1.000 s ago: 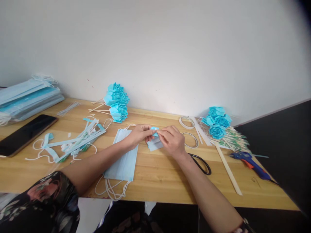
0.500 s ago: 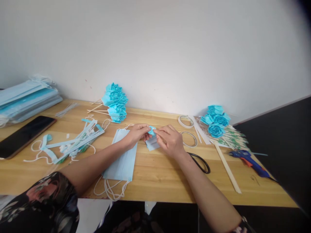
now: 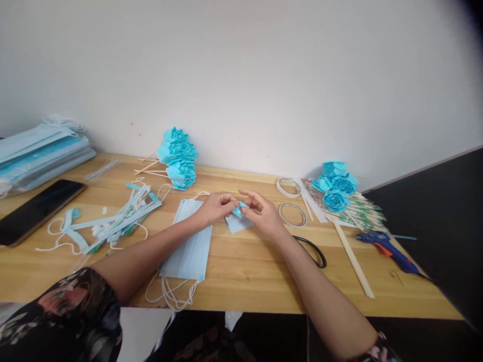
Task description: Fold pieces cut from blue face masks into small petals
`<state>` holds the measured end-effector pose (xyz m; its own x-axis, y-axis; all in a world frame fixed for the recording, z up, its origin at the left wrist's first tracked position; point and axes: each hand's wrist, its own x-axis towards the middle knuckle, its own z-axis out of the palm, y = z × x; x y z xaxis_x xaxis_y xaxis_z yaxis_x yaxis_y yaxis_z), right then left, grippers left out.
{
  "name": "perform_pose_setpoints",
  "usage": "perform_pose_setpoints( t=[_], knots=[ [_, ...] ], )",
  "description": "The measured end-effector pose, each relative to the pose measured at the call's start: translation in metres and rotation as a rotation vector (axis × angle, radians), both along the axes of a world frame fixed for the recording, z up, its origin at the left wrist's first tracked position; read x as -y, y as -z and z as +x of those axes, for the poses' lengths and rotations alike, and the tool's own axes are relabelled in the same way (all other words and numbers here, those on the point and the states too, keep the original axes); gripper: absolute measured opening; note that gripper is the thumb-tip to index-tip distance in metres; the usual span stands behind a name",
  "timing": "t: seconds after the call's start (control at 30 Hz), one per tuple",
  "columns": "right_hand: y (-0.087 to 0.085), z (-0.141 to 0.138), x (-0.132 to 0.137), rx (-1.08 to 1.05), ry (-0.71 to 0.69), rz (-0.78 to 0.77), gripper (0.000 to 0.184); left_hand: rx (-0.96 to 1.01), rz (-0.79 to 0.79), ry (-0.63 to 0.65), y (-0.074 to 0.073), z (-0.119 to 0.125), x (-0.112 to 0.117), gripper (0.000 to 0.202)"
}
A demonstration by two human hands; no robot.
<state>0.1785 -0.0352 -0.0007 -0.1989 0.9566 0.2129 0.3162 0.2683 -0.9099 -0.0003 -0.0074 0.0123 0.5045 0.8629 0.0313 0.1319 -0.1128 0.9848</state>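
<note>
Between my two hands is a small folded piece of blue mask fabric. My left hand pinches it from the left between thumb and fingers. On its other side, my right hand has thumb and fingertips on the piece, with the forefinger raised. Just below lies a light blue fabric square on the table, partly covered by my fingers. Blue face masks with white ear loops lie under my left forearm.
Blue fabric roses on sticks lie at the back left, more roses at the right. Tape rolls, a blue glue gun, mask scraps, a phone and a mask stack surround the hands.
The small blue piece has shifted slightly right and down with my hands. My right forefinger has lifted off it. The other things on the table stay put.
</note>
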Motion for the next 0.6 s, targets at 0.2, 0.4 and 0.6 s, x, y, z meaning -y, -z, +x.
perform_pose_setpoints(
  t=[0.2,0.4,0.6],
  knots=[
    [0.004,-0.002,-0.002,-0.175,0.066,0.008,0.044,0.051,0.021,0.03,0.012,0.003,-0.004,0.034],
    [0.003,-0.002,-0.001,-0.203,0.077,-0.012,0.044,0.12,0.017,-0.004,0.015,0.003,-0.004,0.028],
    [0.002,0.0,-0.001,-0.196,0.072,-0.027,0.042,0.159,-0.029,-0.077,0.006,0.002,-0.002,0.027]
  ],
)
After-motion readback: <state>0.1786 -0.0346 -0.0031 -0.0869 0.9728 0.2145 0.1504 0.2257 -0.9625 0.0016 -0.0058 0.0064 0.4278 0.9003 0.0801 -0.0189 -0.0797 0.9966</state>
